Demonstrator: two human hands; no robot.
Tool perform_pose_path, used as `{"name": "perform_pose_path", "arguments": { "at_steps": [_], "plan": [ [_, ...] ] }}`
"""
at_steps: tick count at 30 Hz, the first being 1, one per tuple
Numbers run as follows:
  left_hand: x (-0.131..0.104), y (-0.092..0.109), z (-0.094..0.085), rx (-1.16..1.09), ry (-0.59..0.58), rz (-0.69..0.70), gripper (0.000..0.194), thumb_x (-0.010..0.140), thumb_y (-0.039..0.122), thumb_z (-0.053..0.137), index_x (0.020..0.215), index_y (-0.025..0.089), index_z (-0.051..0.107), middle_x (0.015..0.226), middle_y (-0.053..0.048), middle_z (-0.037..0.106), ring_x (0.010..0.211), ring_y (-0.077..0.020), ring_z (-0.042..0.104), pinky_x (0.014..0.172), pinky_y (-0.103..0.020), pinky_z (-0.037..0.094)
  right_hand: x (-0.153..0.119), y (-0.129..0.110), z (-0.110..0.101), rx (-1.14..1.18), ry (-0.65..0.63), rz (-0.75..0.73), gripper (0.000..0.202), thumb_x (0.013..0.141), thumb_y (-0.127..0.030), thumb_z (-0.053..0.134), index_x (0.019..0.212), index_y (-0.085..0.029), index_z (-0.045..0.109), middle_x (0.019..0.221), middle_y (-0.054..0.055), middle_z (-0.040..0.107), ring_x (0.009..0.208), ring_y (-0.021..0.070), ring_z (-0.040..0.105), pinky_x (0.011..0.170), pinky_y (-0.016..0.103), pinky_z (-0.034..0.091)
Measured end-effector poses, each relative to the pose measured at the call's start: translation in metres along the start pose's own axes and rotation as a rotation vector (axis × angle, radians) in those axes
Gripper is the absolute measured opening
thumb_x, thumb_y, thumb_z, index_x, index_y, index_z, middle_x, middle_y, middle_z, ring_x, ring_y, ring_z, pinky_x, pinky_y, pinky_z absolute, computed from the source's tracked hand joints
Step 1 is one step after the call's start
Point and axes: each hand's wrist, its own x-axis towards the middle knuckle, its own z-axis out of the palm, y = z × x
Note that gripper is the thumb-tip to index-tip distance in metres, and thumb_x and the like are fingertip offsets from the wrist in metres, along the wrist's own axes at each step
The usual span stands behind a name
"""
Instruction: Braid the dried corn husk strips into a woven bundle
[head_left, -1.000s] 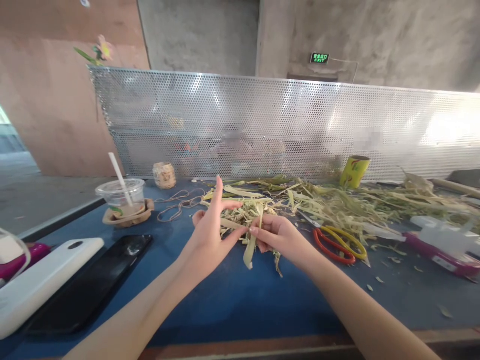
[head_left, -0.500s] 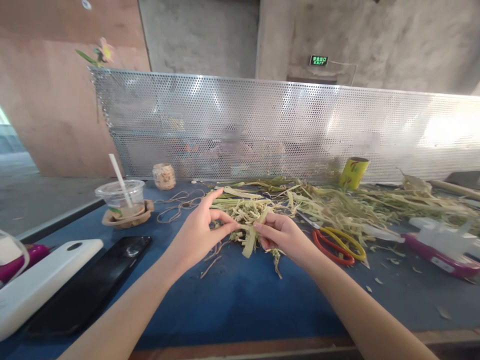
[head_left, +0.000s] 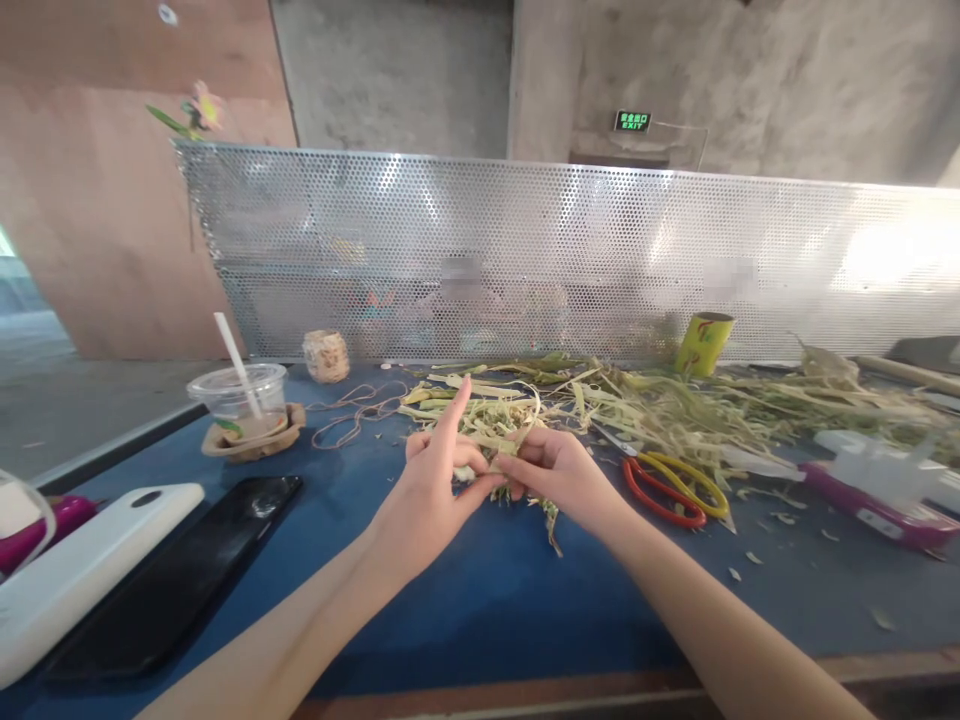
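Observation:
A pale green strip of dried leaf (head_left: 510, 443) is pinched between both hands, low over the table's middle. My left hand (head_left: 442, 470) grips it with thumb and bent fingers while its index finger points up. From the other side, my right hand (head_left: 551, 465) holds the strip between thumb and fingers, the fingertips of both hands nearly meeting. Part of the strip is hidden by the fingers. Behind and below the hands lies a heap of shredded plant fibre (head_left: 487, 405). Scissors (head_left: 667, 490) with red and yellow handles rest to the right of my right hand.
More dried leaves (head_left: 652, 410) spread to the right, near a yellow-green can (head_left: 703, 345). On the left are a plastic cup (head_left: 240, 395) with a straw, cord (head_left: 360, 415), a black phone (head_left: 180, 570) and a white device (head_left: 97, 570). A perforated metal screen (head_left: 480, 230) closes the back.
My left hand has moved right, closer to my right hand, and its index finger now points up. The hanging end of the leaf strip no longer shows below the fingers.

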Motion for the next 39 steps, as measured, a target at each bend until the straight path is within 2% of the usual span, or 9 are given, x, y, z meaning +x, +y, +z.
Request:
{"name": "perform_pose_path", "arguments": {
  "at_steps": [2, 5, 10, 17, 22, 27, 32, 35, 39],
  "plan": [
    [0.001, 0.003, -0.002, -0.1, -0.019, -0.083, 0.088, 0.08, 0.031, 0.057, 0.141, 0.019, -0.006, 0.066, 0.003, 0.065, 0.078, -0.0198, 0.061, 0.094, -0.042, 0.032, 0.0, 0.001, 0.0, -0.012, -0.018, -0.013, 0.022, 0.069, -0.035, 0.065, 0.074, -0.016, 0.056, 0.048, -0.005, 0.054, 0.043, 0.0064, 0.047, 0.044, 0.02, 0.034],
    [0.001, 0.008, -0.006, -0.282, -0.128, -0.279, 0.098, 0.077, 0.032, 0.06, 0.14, 0.015, -0.013, 0.065, 0.002, 0.065, 0.069, -0.0205, 0.061, 0.083, -0.041, 0.04, 0.0, 0.004, 0.001, 0.072, -0.005, -0.004, 0.023, 0.066, -0.032, 0.068, 0.075, -0.016, 0.054, 0.049, -0.006, 0.054, 0.042, 0.0054, 0.046, 0.043, 0.019, 0.035],
    [0.001, 0.018, -0.012, -0.405, -0.221, -0.431, 0.101, 0.075, 0.028, 0.061, 0.139, 0.014, -0.015, 0.069, 0.0, 0.068, 0.075, -0.0211, 0.062, 0.081, -0.039, 0.039, -0.002, 0.005, 0.004, 0.362, -0.066, 0.009, 0.023, 0.067, -0.031, 0.069, 0.074, -0.016, 0.052, 0.044, -0.009, 0.045, 0.039, 0.0037, 0.039, 0.038, 0.016, 0.031],
    [-0.001, 0.023, -0.018, -0.432, -0.271, -0.466, 0.101, 0.074, 0.031, 0.061, 0.14, 0.017, -0.014, 0.068, 0.003, 0.065, 0.072, -0.0189, 0.06, 0.074, -0.034, 0.038, -0.003, 0.001, 0.003, 0.477, -0.097, -0.019, 0.021, 0.069, -0.028, 0.069, 0.072, -0.016, 0.052, 0.042, -0.01, 0.039, 0.037, 0.0024, 0.03, 0.037, 0.016, 0.034],
    [-0.002, 0.012, -0.012, -0.447, -0.185, -0.386, 0.099, 0.073, 0.034, 0.063, 0.141, 0.019, -0.008, 0.068, 0.004, 0.063, 0.068, -0.0171, 0.058, 0.068, -0.031, 0.039, -0.003, -0.002, 0.001, 0.495, -0.128, 0.037, 0.029, 0.07, -0.039, 0.067, 0.07, -0.015, 0.05, 0.049, -0.006, 0.049, 0.041, 0.0035, 0.04, 0.04, 0.017, 0.036],
    [-0.001, 0.015, -0.01, -0.43, -0.211, -0.398, 0.098, 0.074, 0.031, 0.061, 0.141, 0.016, -0.008, 0.069, 0.003, 0.064, 0.07, -0.0173, 0.058, 0.073, -0.033, 0.038, -0.002, 0.0, 0.002, 0.453, -0.067, -0.001, 0.026, 0.065, -0.027, 0.073, 0.069, -0.016, 0.049, 0.047, -0.01, 0.044, 0.039, 0.0017, 0.036, 0.039, 0.015, 0.032],
    [-0.002, 0.018, -0.011, -0.465, -0.273, -0.414, 0.098, 0.073, 0.029, 0.062, 0.141, 0.017, -0.007, 0.064, 0.005, 0.061, 0.066, -0.0168, 0.058, 0.074, -0.033, 0.04, -0.001, 0.002, 0.001, 0.512, -0.091, 0.008, 0.025, 0.067, -0.025, 0.072, 0.066, -0.015, 0.049, 0.045, -0.009, 0.041, 0.038, 0.0016, 0.033, 0.038, 0.015, 0.029],
    [-0.002, 0.011, -0.008, -0.464, -0.207, -0.365, 0.099, 0.075, 0.033, 0.061, 0.14, 0.016, -0.013, 0.074, 0.001, 0.066, 0.074, -0.0183, 0.06, 0.078, -0.035, 0.041, -0.002, -0.001, -0.001, 0.531, -0.156, 0.05, 0.025, 0.068, -0.03, 0.071, 0.07, -0.015, 0.051, 0.048, -0.007, 0.046, 0.041, 0.0029, 0.037, 0.04, 0.016, 0.031],
    [0.001, 0.002, -0.004, -0.412, -0.026, -0.296, 0.093, 0.081, 0.037, 0.053, 0.139, 0.019, -0.018, 0.102, -0.007, 0.065, 0.093, -0.0198, 0.057, 0.084, -0.035, 0.04, -0.003, -0.002, 0.0, 0.542, -0.21, 0.079, 0.029, 0.073, -0.041, 0.064, 0.077, -0.014, 0.054, 0.05, -0.003, 0.053, 0.043, 0.0037, 0.038, 0.043, 0.017, 0.032]
  ]
}}
